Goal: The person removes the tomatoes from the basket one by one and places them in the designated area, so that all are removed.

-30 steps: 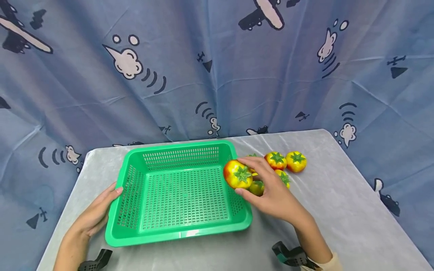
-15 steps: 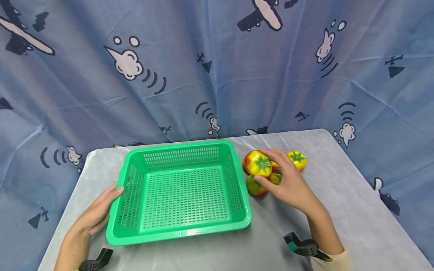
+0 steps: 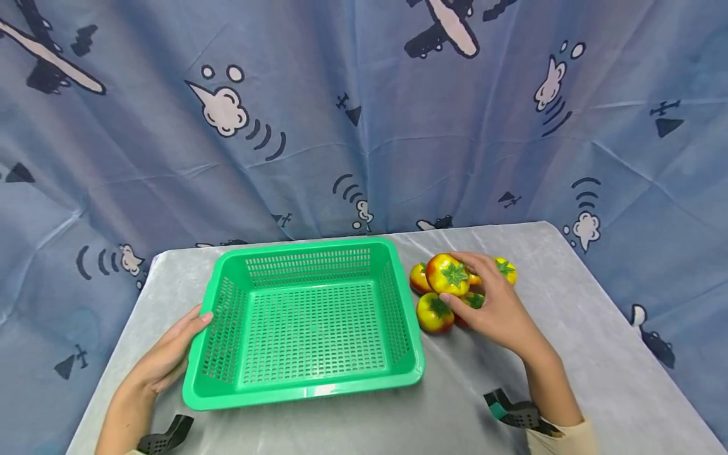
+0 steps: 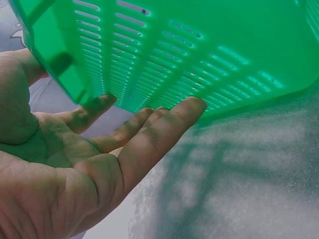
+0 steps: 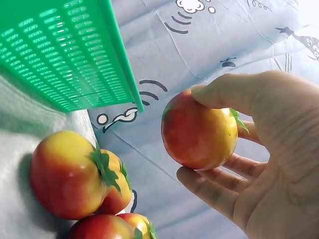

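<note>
My right hand (image 3: 495, 303) pinches a red-and-yellow tomato (image 3: 447, 275) with a green star-shaped leaf top, between thumb and fingertips. In the right wrist view the held tomato (image 5: 199, 130) is raised above the others. Several similar tomatoes lie close below it, including one at the front (image 3: 435, 314) and one at the left (image 3: 419, 279); the hand partly hides the rest. On the left, my left hand (image 3: 167, 354) holds the side of a green plastic basket (image 3: 304, 393), thumb over the rim. In the left wrist view its fingers (image 4: 164, 130) lie against the slotted wall.
The basket's slotted floor (image 3: 313, 332) shows no fruit on it. Both stand on a table with a pale grey cloth (image 3: 591, 354). Behind the table hangs a blue curtain (image 3: 318, 114) printed with planes and clouds.
My right hand has moved right with the tomato, from the basket's right rim to over the other tomatoes. The left hand stays on the basket. The view shifts slightly.
</note>
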